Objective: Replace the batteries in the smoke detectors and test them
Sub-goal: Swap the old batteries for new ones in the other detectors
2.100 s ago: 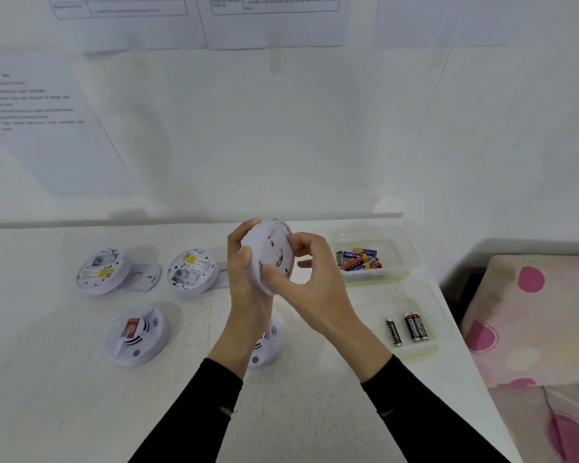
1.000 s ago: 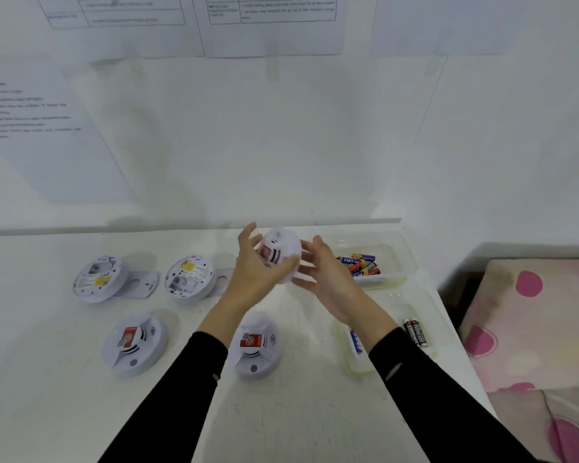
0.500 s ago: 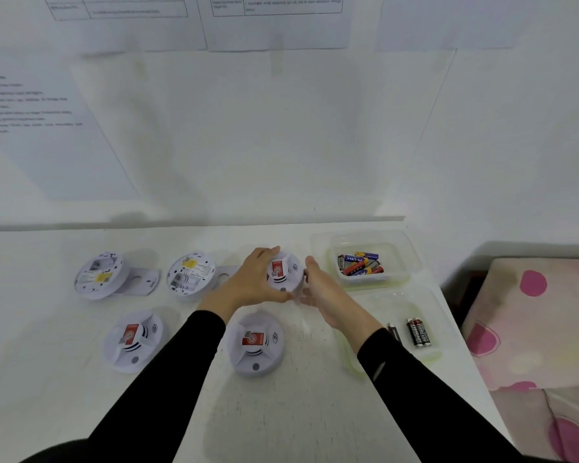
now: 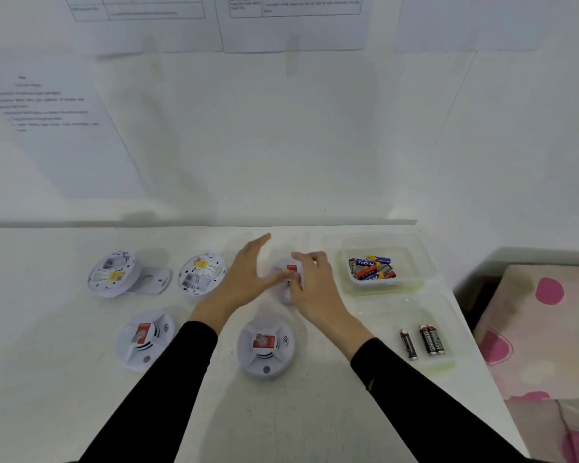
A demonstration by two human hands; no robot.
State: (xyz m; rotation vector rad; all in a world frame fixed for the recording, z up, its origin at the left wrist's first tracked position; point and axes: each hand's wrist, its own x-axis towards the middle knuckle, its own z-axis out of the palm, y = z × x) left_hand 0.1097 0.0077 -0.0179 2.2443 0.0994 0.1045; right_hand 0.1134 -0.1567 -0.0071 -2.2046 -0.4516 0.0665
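Detector now on table; left hand grip spread, right hand touching it (grip unclear).

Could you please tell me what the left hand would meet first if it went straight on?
Probably the wall: the left hand points over bare table, though depth is unclear.

smoke detector: lifted → set down on table | left hand: released, opened | right hand: now curled over it
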